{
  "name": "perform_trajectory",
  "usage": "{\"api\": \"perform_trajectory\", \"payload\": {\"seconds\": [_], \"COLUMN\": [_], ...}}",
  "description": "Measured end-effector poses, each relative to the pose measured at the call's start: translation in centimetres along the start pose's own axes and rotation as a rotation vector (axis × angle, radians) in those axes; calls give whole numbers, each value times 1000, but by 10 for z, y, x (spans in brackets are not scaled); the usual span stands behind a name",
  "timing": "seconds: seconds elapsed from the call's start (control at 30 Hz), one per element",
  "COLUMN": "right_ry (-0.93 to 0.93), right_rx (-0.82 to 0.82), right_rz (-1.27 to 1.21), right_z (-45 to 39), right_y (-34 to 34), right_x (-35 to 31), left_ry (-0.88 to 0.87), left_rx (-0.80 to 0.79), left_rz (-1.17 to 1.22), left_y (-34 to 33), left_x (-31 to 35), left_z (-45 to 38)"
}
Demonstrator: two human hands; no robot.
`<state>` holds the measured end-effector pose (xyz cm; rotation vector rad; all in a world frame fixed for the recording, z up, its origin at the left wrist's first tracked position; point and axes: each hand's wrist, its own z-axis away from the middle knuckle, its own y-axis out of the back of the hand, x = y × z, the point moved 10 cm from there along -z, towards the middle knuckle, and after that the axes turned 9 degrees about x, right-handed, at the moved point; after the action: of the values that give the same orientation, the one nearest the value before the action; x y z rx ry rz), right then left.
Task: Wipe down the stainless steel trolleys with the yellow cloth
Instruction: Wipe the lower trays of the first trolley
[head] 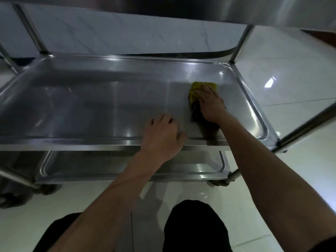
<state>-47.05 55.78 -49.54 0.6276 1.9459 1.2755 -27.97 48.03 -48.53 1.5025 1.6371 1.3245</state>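
On the middle shelf [91,106] of the stainless steel trolley [127,143], toward its far right corner, lies the yellow cloth [197,88], bunched flat against the steel. The right hand [209,102] rests on top of the cloth with fingers stretched out straight and pressed down, palm covering the near part of it, so only the far edge and the left side of the cloth show beyond the fingertips. Nothing is curled round the cloth; it is pinned under the flat hand rather than gripped. A dark reflection of the hand sits on the steel just beside the wrist

The left hand [163,137] rests at the near rim of the same shelf, left of the cloth and well apart from it. Its fingers are bent at the knuckles with the tips touching the shelf surface, and they hold nothing; whether the thumb hooks the rim cannot be told

Above the shelf, the underside of the trolley's top shelf [254,10] crosses the upper edge of the view, carried by upright posts [240,44] at the corners. Below the middle shelf a lower shelf [181,166] shows, with a castor [220,182] under its right corner standing on the pale tiled floor [300,79]. Nearer than the trolley, the person's dark-clothed knees [194,226] are over the tiles
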Motion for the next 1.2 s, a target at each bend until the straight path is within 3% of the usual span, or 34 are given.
{"api": "perform_trajectory", "payload": {"seconds": [0.17,0.33,1.0,1.2], "right_ry": [-160,-201,-206,-116], "right_rx": [43,20,165,108], "right_rz": [50,95,57,84], "right_z": [30,54,171,182], "right_y": [40,55,80,69], "right_x": [86,117,60,31], "left_ry": [-90,-81,-56,-122], "left_rx": [-138,-201,-170,-240], "left_rz": [29,14,115,105], "left_y": [-23,-29,-19,-15], "left_x": [55,55,57,60], "left_z": [-7,-12,-8,-12]}}
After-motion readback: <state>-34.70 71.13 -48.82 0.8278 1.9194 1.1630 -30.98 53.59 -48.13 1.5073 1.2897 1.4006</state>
